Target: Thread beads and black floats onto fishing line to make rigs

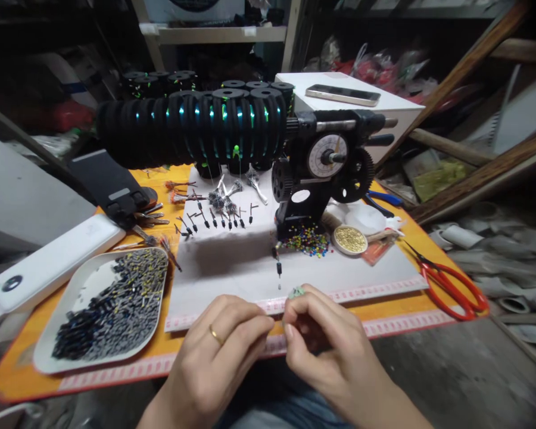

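My left hand (214,351), with a ring on one finger, is curled at the front edge of the white mat (232,265), fingertips pinched toward my right hand. My right hand (326,345) is also pinched, with a tiny greenish piece (296,292) at its fingertips. A thin line with small dark beads (277,265) runs up from my hands to the black winding machine (321,173). What the left fingers hold is too small to make out.
A white tray of dark small tubes (107,304) sits left. Coloured beads (308,241), a dish of gold beads (349,239), red scissors (451,283), a row of black spools (192,128), finished small pieces (214,214), a white power bank (44,262) and a phone (342,94) surround the orange table.
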Demonstrator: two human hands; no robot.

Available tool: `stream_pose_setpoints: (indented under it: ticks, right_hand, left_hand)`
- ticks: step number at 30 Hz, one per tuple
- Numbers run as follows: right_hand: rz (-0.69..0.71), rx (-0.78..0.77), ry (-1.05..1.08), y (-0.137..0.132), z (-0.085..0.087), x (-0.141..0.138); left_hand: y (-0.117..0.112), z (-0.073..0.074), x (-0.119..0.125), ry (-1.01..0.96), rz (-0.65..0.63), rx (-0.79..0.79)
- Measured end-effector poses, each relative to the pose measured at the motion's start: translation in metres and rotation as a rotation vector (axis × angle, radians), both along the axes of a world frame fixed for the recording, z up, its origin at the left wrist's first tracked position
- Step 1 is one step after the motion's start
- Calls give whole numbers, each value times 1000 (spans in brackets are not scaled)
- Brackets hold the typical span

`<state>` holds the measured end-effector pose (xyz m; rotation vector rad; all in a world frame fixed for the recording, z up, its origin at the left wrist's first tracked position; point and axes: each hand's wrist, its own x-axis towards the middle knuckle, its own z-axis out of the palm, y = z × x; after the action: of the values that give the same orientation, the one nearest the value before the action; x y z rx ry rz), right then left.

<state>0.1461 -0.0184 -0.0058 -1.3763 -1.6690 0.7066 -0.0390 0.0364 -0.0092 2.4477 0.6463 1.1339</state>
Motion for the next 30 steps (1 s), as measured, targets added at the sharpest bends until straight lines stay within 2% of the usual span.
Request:
stream_pose_setpoints:
  ticks: [4, 9, 17, 23, 30]
  right_hand:
    - [-21, 136, -151, 6, -3, 3]
    - [-56, 256, -286, 12, -3, 5]
    - [-78, 214, -406, 11, -9, 9]
    - [-34, 220, -445, 13, -14, 9]
    - [-31, 222, -471, 13, -14, 9]
  left_hand:
    - [3, -2, 1, 54, 7, -76]
    - [9, 1, 5, 111, 57, -86]
    - [9, 8, 16, 211, 198, -276]
    - [10, 19, 13, 315, 198, -475]
    - [13, 16, 9, 297, 182, -508]
